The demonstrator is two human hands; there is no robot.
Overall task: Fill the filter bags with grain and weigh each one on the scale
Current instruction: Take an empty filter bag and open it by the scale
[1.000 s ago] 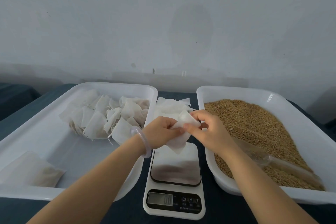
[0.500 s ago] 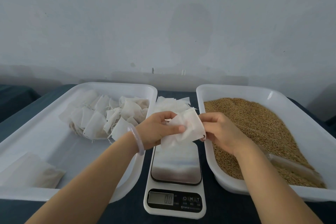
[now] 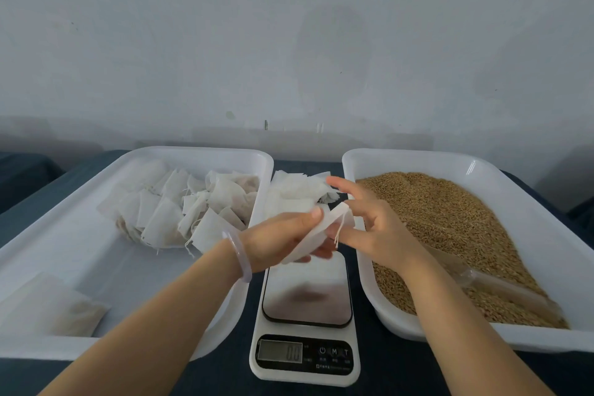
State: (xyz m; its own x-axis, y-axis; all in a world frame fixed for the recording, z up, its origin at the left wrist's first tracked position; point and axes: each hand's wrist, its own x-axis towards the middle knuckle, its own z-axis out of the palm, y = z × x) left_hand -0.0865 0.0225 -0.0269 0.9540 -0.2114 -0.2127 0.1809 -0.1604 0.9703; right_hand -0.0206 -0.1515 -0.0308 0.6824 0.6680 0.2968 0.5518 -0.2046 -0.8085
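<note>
The thin white fabric filter bag (image 3: pixel 307 236) is pinched in the left hand (image 3: pixel 276 243), thumb on top and fingers curled beneath, held in the air between the two hands. Half a second ago its broad face was spread toward the camera with the right hand pinching its right edge; now it is turned nearly edge-on, and the right hand (image 3: pixel 373 222) has let go of that pinch and spread its fingers, one finger (image 3: pixel 348 236) touching the bag's end. The bag's long axis runs from lower left to upper right, its drawstring end pointing toward the right hand with a string dangling from it. Directly below the grip sits the white digital kitchen scale (image 3: pixel 305 302) with a bare steel platform, its display reading zero. Just behind the grip lies a loose stack of empty white bags (image 3: pixel 289 186). Right of the grip is a white plastic tray (image 3: pixel 353 164) heaped with golden-brown grain (image 3: pixel 450 219), a clear plastic scoop (image 3: pixel 501 288) lying in it. Left of the grip, another white plastic tray (image 3: pixel 199 154) holds a pile of filled bags (image 3: pixel 173 212). A pale translucent bangle (image 3: pixel 239 257) circles the left wrist.
</note>
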